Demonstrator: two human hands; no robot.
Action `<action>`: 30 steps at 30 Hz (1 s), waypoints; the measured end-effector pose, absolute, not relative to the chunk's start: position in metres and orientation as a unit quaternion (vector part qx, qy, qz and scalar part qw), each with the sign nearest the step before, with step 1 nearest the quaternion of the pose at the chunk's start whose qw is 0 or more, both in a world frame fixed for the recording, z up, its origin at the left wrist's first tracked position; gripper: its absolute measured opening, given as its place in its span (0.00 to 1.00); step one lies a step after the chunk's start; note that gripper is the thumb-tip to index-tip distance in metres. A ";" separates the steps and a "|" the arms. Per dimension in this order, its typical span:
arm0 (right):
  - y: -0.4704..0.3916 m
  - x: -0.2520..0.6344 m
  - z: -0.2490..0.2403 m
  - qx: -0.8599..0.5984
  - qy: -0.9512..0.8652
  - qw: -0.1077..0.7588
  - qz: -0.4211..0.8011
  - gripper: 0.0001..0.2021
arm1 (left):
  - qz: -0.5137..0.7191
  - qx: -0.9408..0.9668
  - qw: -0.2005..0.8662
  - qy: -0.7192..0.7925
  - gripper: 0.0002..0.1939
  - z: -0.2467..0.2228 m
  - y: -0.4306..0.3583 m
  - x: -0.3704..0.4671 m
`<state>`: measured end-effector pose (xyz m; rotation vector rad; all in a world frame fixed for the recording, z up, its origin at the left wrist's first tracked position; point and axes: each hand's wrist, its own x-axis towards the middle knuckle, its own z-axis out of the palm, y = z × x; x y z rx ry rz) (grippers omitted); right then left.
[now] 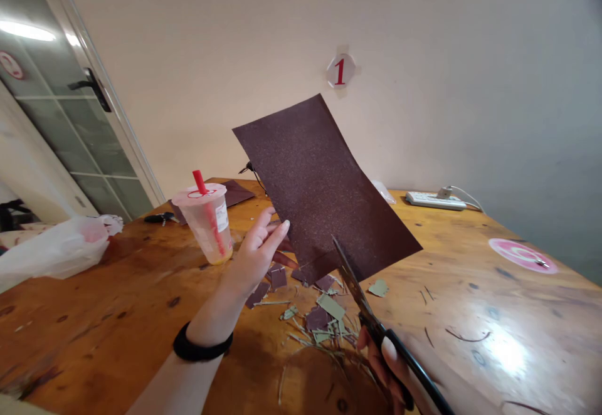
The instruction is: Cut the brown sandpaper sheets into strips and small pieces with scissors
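Note:
A large dark brown sheet (324,183) is held up above the wooden table (155,308), tilted. My left hand (263,249) pinches its lower left edge between thumb and fingers; a black band circles that wrist. In my right hand (388,365) are black-handled scissors (353,286), their blades at the sheet's lower edge, where a cut shows. Under the sheet lies a pile of small brown and greenish scraps (332,307) and thin strips.
A plastic cup (207,224) with a red straw stands left of my left hand. Farther left are keys (161,217) and a white plastic bag (61,249). A power strip (435,200) and a round pink sticker (523,256) are at the right.

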<state>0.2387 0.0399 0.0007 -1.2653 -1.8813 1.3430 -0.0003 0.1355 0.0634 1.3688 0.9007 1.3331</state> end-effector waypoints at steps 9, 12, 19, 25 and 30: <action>0.044 0.239 0.016 -0.432 -0.720 0.261 0.477 0.31 | 0.550 0.560 0.496 0.372 0.17 0.062 0.136 0.001; 0.046 0.238 0.011 -0.430 -0.722 0.269 0.471 0.32 | 0.552 0.560 0.495 0.369 0.17 0.062 0.136 0.001; 0.042 0.240 0.001 -0.458 -0.713 0.260 0.463 0.31 | 0.549 0.570 0.495 0.358 0.15 0.064 0.135 0.000; 0.041 0.239 0.008 -0.441 -0.716 0.266 0.471 0.30 | 0.552 0.567 0.492 0.362 0.15 0.060 0.137 -0.001; 0.040 0.237 0.009 -0.437 -0.714 0.263 0.480 0.31 | 0.555 0.569 0.484 0.365 0.14 0.059 0.138 -0.001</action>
